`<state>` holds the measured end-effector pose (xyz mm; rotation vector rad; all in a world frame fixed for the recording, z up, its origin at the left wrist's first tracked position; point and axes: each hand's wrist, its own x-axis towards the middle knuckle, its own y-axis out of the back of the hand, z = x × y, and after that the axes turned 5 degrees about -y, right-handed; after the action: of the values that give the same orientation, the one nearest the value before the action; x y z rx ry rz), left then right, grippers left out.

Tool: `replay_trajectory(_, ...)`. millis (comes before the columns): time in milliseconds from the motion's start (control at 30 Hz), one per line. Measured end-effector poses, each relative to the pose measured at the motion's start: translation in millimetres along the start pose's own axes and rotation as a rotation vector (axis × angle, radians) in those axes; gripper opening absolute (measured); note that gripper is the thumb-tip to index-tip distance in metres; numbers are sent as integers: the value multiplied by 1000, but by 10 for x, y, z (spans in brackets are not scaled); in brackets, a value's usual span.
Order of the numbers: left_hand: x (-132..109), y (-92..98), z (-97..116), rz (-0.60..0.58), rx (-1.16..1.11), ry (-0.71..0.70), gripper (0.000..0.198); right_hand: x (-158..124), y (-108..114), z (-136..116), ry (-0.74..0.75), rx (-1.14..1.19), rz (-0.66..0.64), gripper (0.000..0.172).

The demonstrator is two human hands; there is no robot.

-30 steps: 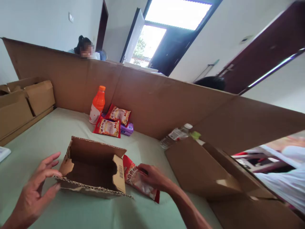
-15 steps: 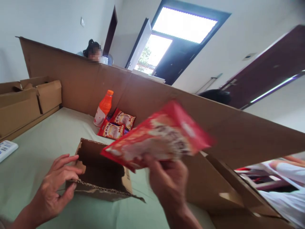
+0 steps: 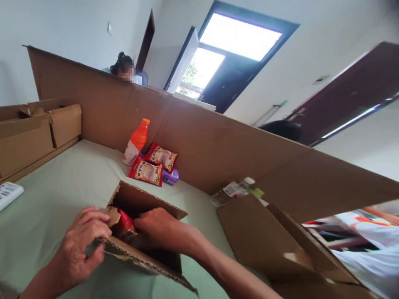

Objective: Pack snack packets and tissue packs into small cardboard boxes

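Observation:
A small open cardboard box [image 3: 140, 197] with torn edges stands on the pale green cloth. My left hand [image 3: 81, 243] is closed at its left side, fingers on the flap and thumb by the front edge. Inside the box is my right hand [image 3: 160, 228], its fingertips partly hidden, closed on a red snack packet [image 3: 124, 224]. Only the upper part of that packet shows. Behind the box lie two similar red packets, a front one [image 3: 146, 171] and a rear one [image 3: 162, 156], partly over a purple pack [image 3: 171, 177]. An orange drink bottle [image 3: 137, 139] stands beside them.
A long cardboard wall [image 3: 199, 141] borders the back. Cardboard boxes [image 3: 26, 137] stand at left, near a white object [image 3: 10, 194] with dark markings. At right are a clear bottle [image 3: 232, 191] and another cardboard box [image 3: 262, 232]. People are beyond the wall.
My right hand has brought the red snack packet down and left into the box, uncovering the purple pack and clear bottle. My left hand stays at the box, which sits slightly turned.

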<state>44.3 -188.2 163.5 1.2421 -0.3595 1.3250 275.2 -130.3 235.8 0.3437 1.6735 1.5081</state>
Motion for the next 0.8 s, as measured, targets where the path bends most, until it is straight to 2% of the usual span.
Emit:
replay_trajectory(67, 5, -12, 6, -10, -11, -2, 25, 193, -67, -61, 36, -15, -75, 20)
replay_trajectory(167, 20, -4, 17, -14, -11, 1, 25, 313, -164, -76, 15, -13, -103, 23)
replay_trajectory(367, 115, -14, 34, -25, -32, -15, 25, 205, -201, 39, -46, 42, -52, 28)
replay_trajectory(533, 135, -62, 10, -31, -25, 1, 27, 106, -49, 89, -50, 87, -63, 24)
replay_trajectory(600, 129, -64, 5, -23, -15, 2, 27, -39, 2, 138, -50, 180, 39, 23)
replay_trajectory(667, 130, -53, 14, -26, -8, -4, 26, -264, -12, 204, -70, 331, 214, 23)
replay_trajectory(733, 139, -36, 33, -41, 4, -6, 25, -538, -109, 272, -115, 421, 357, 23)
replay_trajectory(800, 145, -19, 49, -57, 20, 0, 24, -818, -272, 317, -173, 408, 465, 20)
